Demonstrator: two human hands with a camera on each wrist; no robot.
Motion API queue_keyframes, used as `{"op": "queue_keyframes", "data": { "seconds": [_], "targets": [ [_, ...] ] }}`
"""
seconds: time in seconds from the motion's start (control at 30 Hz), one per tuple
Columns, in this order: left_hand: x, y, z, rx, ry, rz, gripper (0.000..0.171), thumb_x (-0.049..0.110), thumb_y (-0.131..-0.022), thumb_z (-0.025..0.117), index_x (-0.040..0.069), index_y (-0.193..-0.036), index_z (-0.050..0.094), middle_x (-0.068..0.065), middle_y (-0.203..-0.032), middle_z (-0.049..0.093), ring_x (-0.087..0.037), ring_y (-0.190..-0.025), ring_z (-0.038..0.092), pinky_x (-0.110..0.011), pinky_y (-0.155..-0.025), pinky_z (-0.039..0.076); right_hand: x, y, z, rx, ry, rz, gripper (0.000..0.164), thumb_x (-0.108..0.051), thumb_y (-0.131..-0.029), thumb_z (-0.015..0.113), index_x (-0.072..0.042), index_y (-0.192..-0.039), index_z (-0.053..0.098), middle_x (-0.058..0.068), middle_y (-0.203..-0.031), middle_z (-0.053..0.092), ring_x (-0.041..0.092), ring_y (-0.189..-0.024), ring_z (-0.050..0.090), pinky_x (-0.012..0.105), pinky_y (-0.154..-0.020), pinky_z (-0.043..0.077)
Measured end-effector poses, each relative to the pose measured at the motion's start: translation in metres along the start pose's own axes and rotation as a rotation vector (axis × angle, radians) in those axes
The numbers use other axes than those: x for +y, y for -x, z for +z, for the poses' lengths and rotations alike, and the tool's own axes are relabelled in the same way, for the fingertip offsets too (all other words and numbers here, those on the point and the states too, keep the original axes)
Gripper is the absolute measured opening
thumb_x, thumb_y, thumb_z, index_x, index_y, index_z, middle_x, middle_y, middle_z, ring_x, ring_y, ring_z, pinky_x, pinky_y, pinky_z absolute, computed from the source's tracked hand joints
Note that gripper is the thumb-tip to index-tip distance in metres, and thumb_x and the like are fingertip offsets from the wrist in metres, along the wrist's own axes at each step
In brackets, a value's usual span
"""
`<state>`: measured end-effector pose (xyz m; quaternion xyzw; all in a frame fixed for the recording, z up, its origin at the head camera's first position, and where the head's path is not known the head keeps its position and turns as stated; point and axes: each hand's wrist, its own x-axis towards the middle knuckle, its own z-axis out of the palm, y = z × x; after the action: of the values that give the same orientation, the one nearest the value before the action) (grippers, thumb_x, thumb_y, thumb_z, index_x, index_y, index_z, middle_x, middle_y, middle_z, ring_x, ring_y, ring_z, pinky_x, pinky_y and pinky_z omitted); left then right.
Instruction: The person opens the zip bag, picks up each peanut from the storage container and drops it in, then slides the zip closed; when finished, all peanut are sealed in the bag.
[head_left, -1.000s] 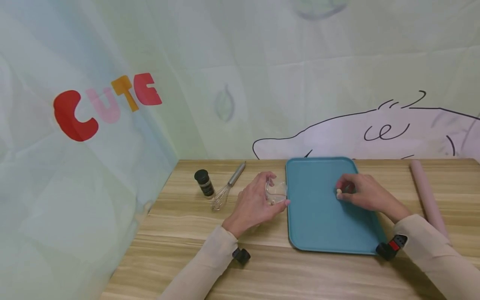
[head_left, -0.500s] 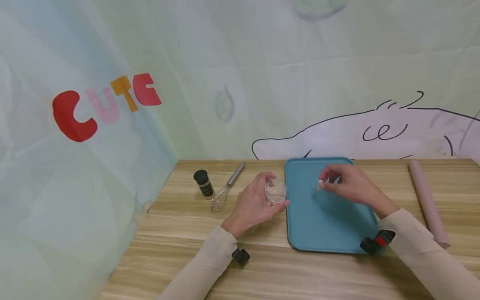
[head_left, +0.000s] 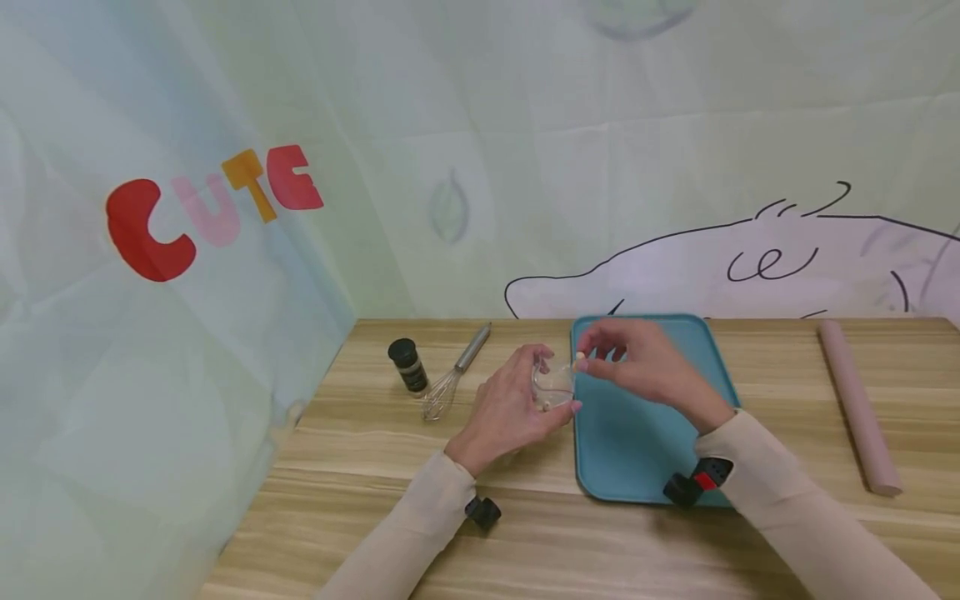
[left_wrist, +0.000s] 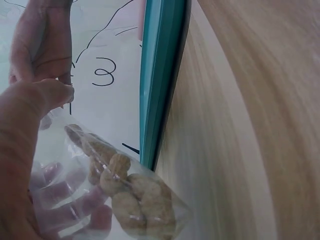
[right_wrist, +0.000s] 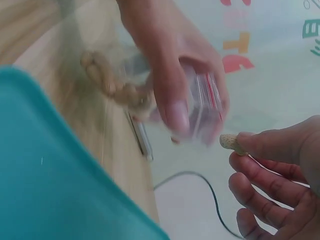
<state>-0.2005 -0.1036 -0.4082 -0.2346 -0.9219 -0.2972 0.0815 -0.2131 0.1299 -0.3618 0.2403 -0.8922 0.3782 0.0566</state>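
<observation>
My left hand holds a clear zip bag just off the left edge of the blue tray. Its thumb and fingers are curled round the bag's upper part, and the mouth gapes. Several peanuts in their shells lie low in the bag, in the left wrist view. With thumb and index finger my right hand pinches a single peanut, close by the bag's mouth and outside it. The other fingers of that hand are loosely bent, as the right wrist view shows.
Left of the bag lie a wire whisk and a black-capped spice jar. A pink rolling pin is at the right of the wooden table. A printed cloth backdrop rises behind the table.
My right hand has travelled left from above the tray's middle to the bag, with the peanut still pinched. The left hand and bag have stayed in place.
</observation>
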Motion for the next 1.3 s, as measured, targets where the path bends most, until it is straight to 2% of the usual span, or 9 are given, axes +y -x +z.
{"op": "queue_keyframes", "data": {
  "seconds": [0.13, 0.27, 0.37, 0.53, 0.7, 1.0, 1.3],
  "targets": [
    [0.0, 0.0, 0.0, 0.002, 0.0, 0.011, 0.075, 0.053, -0.088, 0.082, 0.018, -0.145, 0.049, -0.002, -0.125, 0.065, -0.015, -0.095, 0.062, -0.03, -0.074, 0.051, -0.008, -0.005, 0.008, -0.012, -0.035, -0.014, 0.012, -0.019, -0.097, 0.079, -0.014, -0.108, 0.076, 0.0, -0.096, 0.075, 0.016, -0.09, 0.064, 0.043, -0.088, 0.055],
    [0.0, -0.001, 0.0, 0.007, -0.001, 0.022, 0.075, 0.052, -0.088, 0.083, 0.017, -0.144, 0.048, -0.002, -0.124, 0.066, -0.015, -0.098, 0.064, -0.031, -0.076, 0.053, -0.011, -0.007, 0.012, -0.015, -0.067, -0.03, 0.01, -0.017, -0.097, 0.079, -0.015, -0.106, 0.076, 0.0, -0.095, 0.075, 0.015, -0.088, 0.064, 0.038, -0.085, 0.054],
    [0.0, -0.001, 0.0, 0.01, -0.003, 0.023, 0.075, 0.052, -0.088, 0.083, 0.017, -0.144, 0.048, -0.002, -0.123, 0.066, -0.015, -0.097, 0.064, -0.031, -0.075, 0.053, -0.01, -0.008, 0.014, -0.015, -0.08, -0.036, 0.01, -0.017, -0.097, 0.079, -0.014, -0.106, 0.076, 0.0, -0.095, 0.075, 0.014, -0.088, 0.065, 0.036, -0.085, 0.053],
    [-0.001, -0.002, 0.0, 0.011, -0.01, 0.025, 0.074, 0.052, -0.088, 0.083, 0.017, -0.143, 0.049, -0.001, -0.123, 0.065, -0.013, -0.091, 0.062, -0.028, -0.072, 0.05, -0.006, -0.008, 0.015, -0.011, -0.083, -0.05, 0.009, -0.015, -0.098, 0.077, -0.013, -0.106, 0.075, 0.001, -0.095, 0.076, 0.014, -0.088, 0.064, 0.038, -0.085, 0.053],
    [-0.001, -0.002, 0.0, 0.013, -0.017, 0.034, 0.073, 0.053, -0.088, 0.082, 0.016, -0.143, 0.05, -0.001, -0.122, 0.065, -0.012, -0.089, 0.06, -0.027, -0.069, 0.048, -0.005, -0.007, 0.014, -0.013, -0.082, -0.033, 0.008, -0.015, -0.098, 0.077, -0.014, -0.106, 0.075, 0.0, -0.095, 0.075, 0.015, -0.088, 0.064, 0.036, -0.085, 0.053],
    [0.0, -0.001, 0.0, 0.02, -0.012, 0.024, 0.075, 0.055, -0.088, 0.082, 0.018, -0.144, 0.05, -0.001, -0.12, 0.065, -0.014, -0.094, 0.062, -0.028, -0.072, 0.05, -0.005, 0.003, 0.01, -0.011, -0.07, -0.045, 0.006, -0.017, -0.1, 0.075, -0.013, -0.104, 0.078, -0.002, -0.094, 0.076, 0.012, -0.086, 0.064, 0.031, -0.082, 0.053],
    [-0.002, 0.0, -0.002, 0.027, -0.016, 0.047, 0.073, 0.051, -0.089, 0.082, 0.015, -0.144, 0.05, -0.001, -0.124, 0.065, -0.009, -0.08, 0.058, -0.025, -0.066, 0.048, -0.008, 0.014, 0.01, -0.055, -0.045, -0.06, 0.008, -0.016, -0.099, 0.076, -0.017, -0.104, 0.082, -0.009, -0.092, 0.076, 0.008, -0.085, 0.063, 0.028, -0.08, 0.054]
  ]
}}
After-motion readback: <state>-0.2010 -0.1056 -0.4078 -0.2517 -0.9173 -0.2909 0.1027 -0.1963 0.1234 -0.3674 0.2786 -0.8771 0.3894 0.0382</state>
